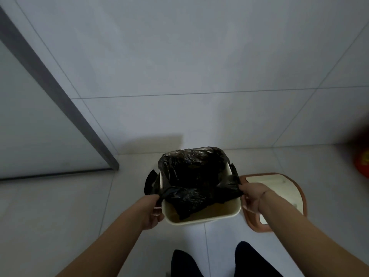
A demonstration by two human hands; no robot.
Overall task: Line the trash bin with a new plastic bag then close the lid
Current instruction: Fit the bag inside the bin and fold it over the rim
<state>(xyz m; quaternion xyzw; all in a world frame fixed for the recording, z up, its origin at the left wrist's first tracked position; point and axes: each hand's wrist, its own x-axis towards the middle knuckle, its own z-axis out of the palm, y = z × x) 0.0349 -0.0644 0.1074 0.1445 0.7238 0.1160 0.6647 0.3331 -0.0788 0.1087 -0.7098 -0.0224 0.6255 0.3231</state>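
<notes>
A cream trash bin [201, 218] stands on the tiled floor against the wall. A black plastic bag [191, 176] sits in its mouth, draped over the far rim and both side rims, while the near rim is bare. My left hand [152, 209] grips the bag's edge at the bin's left side. My right hand [252, 196] pinches the bag's edge at the right side. The bin's lid [283, 188], brown-rimmed with a cream centre, lies flat on the floor just right of the bin, partly behind my right forearm.
A grey-framed glass door [60, 100] stands at the left. A blurred red object [362, 160] sits at the right edge by the wall. My dark-clothed legs [219, 260] are at the bottom, close to the bin.
</notes>
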